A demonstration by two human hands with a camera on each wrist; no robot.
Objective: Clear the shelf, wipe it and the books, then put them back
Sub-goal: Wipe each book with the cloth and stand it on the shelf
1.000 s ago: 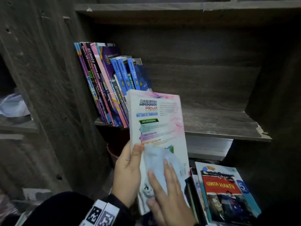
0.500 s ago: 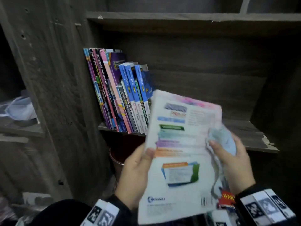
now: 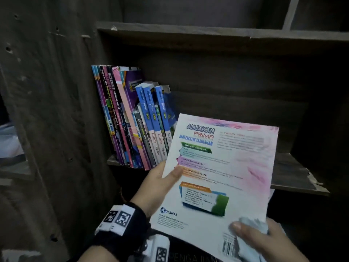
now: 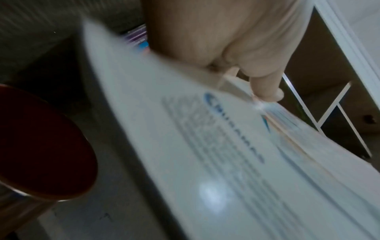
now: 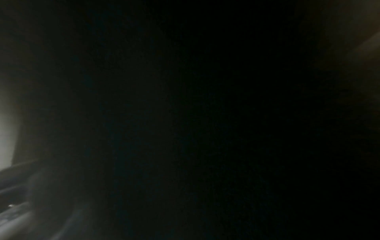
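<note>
Roughly half the shelf (image 3: 287, 168) is bare on its right; a row of books (image 3: 136, 121) stands leaning at its left end. Held in front of it, off the board, is the workbook (image 3: 217, 178), back cover up, tilted. Step in hand, as judged: wiping this cover before reshelving. Best done with the book braced flat and the cloth drawn in long passes toward one edge, corners included. Left hand (image 3: 160, 186) grips the left edge, thumb on the cover, fingers hidden beneath. Right hand (image 3: 262, 241) at the lower right corner, fingers curled round the pale cloth (image 3: 251, 225), pressing it against the cover. Right wrist view dark.
</note>
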